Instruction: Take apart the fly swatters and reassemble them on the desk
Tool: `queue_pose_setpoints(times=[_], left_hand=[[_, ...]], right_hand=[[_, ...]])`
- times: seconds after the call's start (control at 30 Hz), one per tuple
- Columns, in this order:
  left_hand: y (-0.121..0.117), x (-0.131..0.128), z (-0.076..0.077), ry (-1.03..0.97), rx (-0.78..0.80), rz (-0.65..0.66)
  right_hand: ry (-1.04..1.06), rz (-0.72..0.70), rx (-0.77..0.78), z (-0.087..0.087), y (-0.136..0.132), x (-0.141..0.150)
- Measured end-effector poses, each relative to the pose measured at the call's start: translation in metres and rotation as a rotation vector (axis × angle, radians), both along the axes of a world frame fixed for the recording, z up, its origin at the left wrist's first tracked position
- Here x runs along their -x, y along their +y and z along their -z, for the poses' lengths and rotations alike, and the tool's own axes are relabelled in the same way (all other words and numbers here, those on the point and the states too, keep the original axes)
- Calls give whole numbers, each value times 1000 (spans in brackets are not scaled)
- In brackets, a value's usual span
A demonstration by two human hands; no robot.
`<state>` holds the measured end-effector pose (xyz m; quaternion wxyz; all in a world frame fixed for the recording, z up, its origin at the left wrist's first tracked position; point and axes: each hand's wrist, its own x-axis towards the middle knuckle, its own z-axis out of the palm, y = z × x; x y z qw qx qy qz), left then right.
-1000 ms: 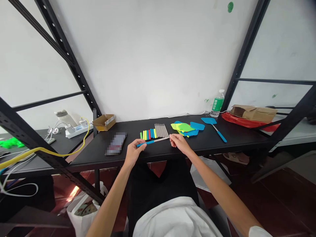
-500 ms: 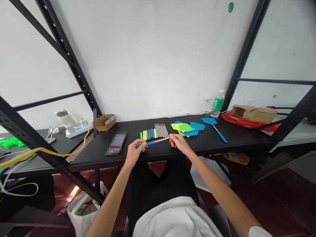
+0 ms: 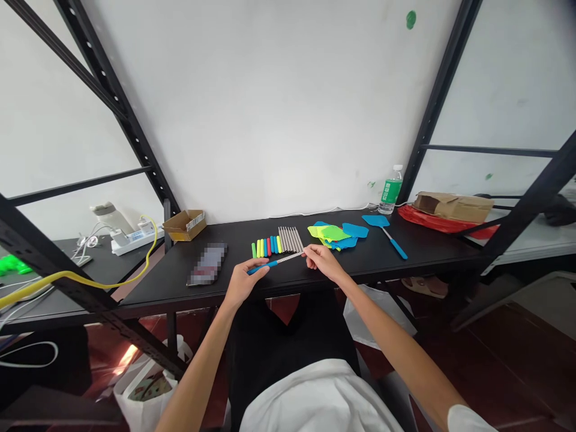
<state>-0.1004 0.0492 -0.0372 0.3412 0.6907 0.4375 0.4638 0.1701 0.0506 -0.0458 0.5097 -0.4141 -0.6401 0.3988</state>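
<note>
My left hand is closed around the blue handle of a thin metal rod. With fingertips pinched, my right hand holds the rod's other end, so it spans the two hands above the table's front part. Just behind lies a row of coloured handle sleeves in green, yellow, blue and red. Beside them several bare metal rods lie side by side. Beyond my right hand is a pile of flat blue and yellow-green paddle heads. A whole blue paddle-headed swatter lies farther right.
On the black table are a phone and a small open carton at left. A water bottle stands at back right, near a cardboard box on red plastic. A yellow cable crosses the left frame post.
The whole view has shifted slightly left. Both hands keep the same hold on the handled rod, with little movement relative to the table.
</note>
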Motion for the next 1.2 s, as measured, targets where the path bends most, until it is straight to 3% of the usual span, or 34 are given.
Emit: queue_pose_setpoints(times=[0.1,0.17,0.3,0.4,0.47,0.57,0.7,0.8,1.1,1.2], left_hand=[[-1,0,-1,3,-23,-31],[-3,0,-2,-7,-27,-44],[-3,0,-2,-33,-26,-68],[-2,0,-1,-41,-33,-60],[-2,0,-1,-38,-33,-54],[-3,0,-2,-33,-30,-61],[-3,0,-2,-34,-28,-59],[-2,1,0,-53,-25,-44],[0,1,2,-42,-30,-44],[0,1,2,-39,-23,-46]], right_hand=[[-52,25,-16,-6,2,-4],[-89,123,-75,-13,3,-14],[-255,498,-228,-21,5,-56],[-512,788,-261,-15,6,-97],[-634,899,-243,-7,8,-120],[-795,878,-179,5,11,-140],[-924,824,-51,10,13,-140],[-937,814,1,8,12,-135],[-900,886,-47,6,11,-139],[-882,859,25,5,11,-138]])
